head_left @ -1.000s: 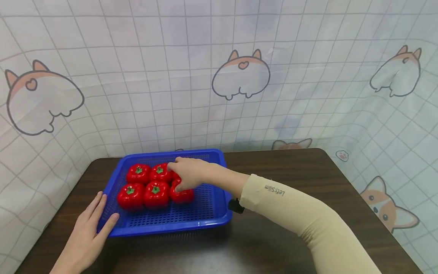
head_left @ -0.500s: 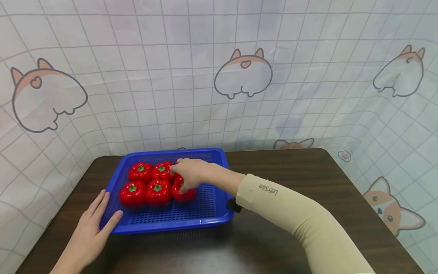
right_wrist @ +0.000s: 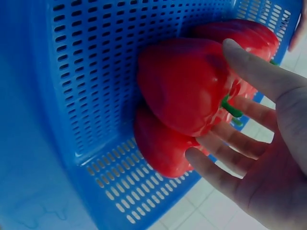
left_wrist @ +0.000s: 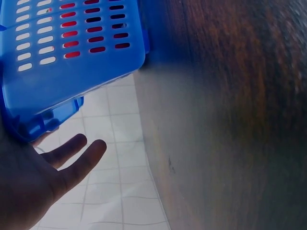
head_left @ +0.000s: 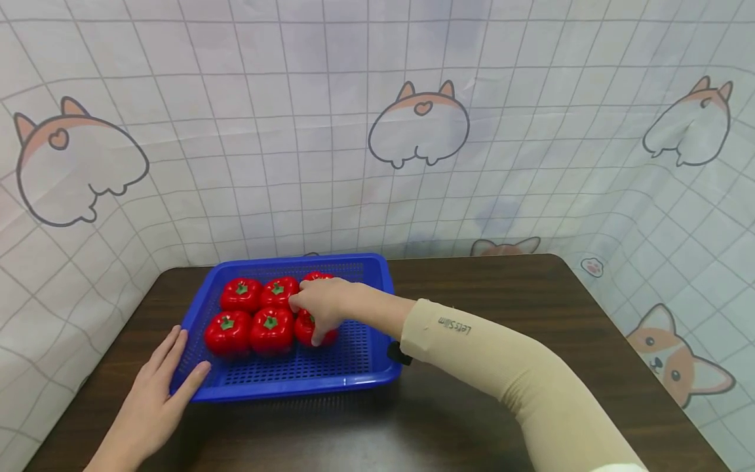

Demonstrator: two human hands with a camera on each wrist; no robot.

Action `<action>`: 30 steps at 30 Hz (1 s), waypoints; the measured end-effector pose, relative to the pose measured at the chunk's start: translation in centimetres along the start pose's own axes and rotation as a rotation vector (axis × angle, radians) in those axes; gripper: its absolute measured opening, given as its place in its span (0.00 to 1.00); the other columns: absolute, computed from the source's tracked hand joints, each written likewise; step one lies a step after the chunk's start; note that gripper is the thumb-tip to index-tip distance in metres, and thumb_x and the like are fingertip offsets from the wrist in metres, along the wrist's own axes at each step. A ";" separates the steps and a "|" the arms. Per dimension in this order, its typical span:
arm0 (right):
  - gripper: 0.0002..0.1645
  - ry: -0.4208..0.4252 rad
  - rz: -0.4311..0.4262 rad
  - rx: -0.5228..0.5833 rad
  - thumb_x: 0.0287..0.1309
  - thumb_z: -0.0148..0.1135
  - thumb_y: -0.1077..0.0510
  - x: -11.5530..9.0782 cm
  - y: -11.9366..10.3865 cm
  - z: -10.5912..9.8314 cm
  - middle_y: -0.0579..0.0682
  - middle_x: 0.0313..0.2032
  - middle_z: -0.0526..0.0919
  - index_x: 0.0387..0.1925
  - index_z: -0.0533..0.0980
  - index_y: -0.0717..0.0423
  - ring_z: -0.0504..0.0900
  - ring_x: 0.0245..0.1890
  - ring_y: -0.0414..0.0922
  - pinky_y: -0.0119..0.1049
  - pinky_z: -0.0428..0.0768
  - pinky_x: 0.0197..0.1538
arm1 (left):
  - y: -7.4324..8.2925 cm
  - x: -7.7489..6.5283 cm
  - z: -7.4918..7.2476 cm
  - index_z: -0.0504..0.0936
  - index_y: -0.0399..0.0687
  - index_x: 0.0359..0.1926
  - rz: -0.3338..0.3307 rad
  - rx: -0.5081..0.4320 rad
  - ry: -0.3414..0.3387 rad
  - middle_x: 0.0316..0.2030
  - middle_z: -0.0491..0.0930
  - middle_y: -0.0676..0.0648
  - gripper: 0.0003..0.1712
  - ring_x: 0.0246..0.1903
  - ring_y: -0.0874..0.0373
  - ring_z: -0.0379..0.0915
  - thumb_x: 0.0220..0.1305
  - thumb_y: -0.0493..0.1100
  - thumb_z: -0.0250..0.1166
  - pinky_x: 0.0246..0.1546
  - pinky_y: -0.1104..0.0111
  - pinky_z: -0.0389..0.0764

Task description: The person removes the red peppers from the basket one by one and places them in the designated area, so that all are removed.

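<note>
Red bell peppers with green stems lie in two rows inside a blue plastic basket (head_left: 283, 392). My right hand (head_left: 328, 303) is over the near-right bell pepper (head_left: 303, 333), thumb in front of it. The right wrist view shows that bell pepper (right_wrist: 180, 84) between the thumb and the loosely spread, fairly straight fingers. Behind the hand, the far-right bell pepper (head_left: 316, 275) is partly hidden. My left hand (head_left: 147, 403) rests at the basket's near-left corner with fingers extended along the rim. Its fingers also show beside the slotted basket wall (left_wrist: 62, 86) in the left wrist view.
The basket stands on the left part of a dark wooden table (head_left: 483, 295). A white gridded curtain (head_left: 330, 183) with cartoon dogs hangs behind and beside the table. A beige sleeve (head_left: 501, 360) covers the right forearm, which crosses the basket's right rim.
My right hand has shifted slightly over the near-right bell pepper, its thumb moving right, and the far-right bell pepper now shows behind it. My left hand stays at the basket.
</note>
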State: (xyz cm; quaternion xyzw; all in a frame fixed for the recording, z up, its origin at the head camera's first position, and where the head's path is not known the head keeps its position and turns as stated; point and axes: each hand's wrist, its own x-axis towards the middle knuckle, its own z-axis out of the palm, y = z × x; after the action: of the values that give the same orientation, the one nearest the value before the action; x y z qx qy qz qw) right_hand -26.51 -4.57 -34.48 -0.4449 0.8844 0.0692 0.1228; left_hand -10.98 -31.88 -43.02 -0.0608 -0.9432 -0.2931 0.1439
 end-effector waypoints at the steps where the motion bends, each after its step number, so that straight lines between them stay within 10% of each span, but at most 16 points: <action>1: 0.35 -0.006 -0.001 -0.009 0.53 0.79 0.43 0.1 -0.1 0.0 0.45 0.57 0.77 0.62 0.77 0.43 0.74 0.59 0.42 0.41 0.81 0.54 | 0.0 0.0 0.0 0.54 0.32 0.79 -0.002 -0.002 -0.002 0.78 0.48 0.30 0.42 0.71 0.21 0.47 0.77 0.51 0.59 0.67 0.29 0.48; 30: 0.34 0.001 -0.072 0.077 0.58 0.75 0.49 -1.9 1.0 -1.5 0.48 0.57 0.78 0.65 0.76 0.50 0.76 0.54 0.42 0.36 0.81 0.51 | 0.1 0.0 -0.1 0.52 0.33 0.79 -0.031 -0.006 -0.017 0.79 0.47 0.31 0.43 0.73 0.24 0.46 0.77 0.52 0.58 0.67 0.29 0.49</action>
State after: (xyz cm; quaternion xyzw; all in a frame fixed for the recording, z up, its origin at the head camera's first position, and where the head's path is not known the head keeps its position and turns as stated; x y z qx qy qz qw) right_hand -26.45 -2.84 -32.53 -0.4713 0.8700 0.0305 0.1417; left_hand -10.92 -31.87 -42.92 -0.0489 -0.9444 -0.2976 0.1313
